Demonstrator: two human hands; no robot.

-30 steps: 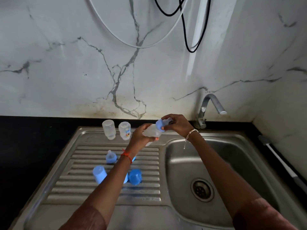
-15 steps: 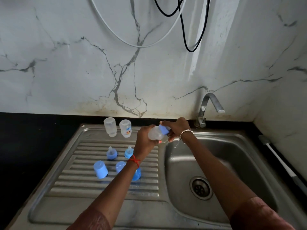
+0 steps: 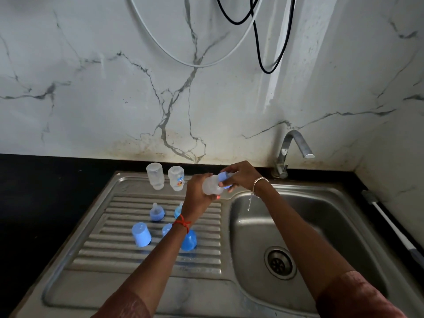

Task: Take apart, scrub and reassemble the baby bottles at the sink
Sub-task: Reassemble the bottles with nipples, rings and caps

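Note:
My left hand (image 3: 196,193) grips a clear baby bottle (image 3: 212,185) lying sideways above the divide between drainboard and basin. My right hand (image 3: 241,176) holds the blue collar (image 3: 223,179) at the bottle's mouth. Two more clear bottle bodies (image 3: 155,176) (image 3: 176,178) stand upside down at the back of the drainboard. On the ribbed drainboard sit a blue collar with teat (image 3: 157,212), a second one (image 3: 178,210) partly behind my wrist, and blue caps (image 3: 141,234) (image 3: 189,240) (image 3: 167,229).
The steel sink basin (image 3: 252,226) with its drain (image 3: 278,262) lies at the right, the tap (image 3: 292,149) behind it. A black counter (image 3: 46,203) surrounds the sink. A white-handled tool (image 3: 390,226) lies on the right rim. Cables hang on the marble wall.
Both hands with the bottle have lowered slightly and the bottle has turned in my grip; my right hand has shifted around the blue collar. The parts on the drainboard have not moved.

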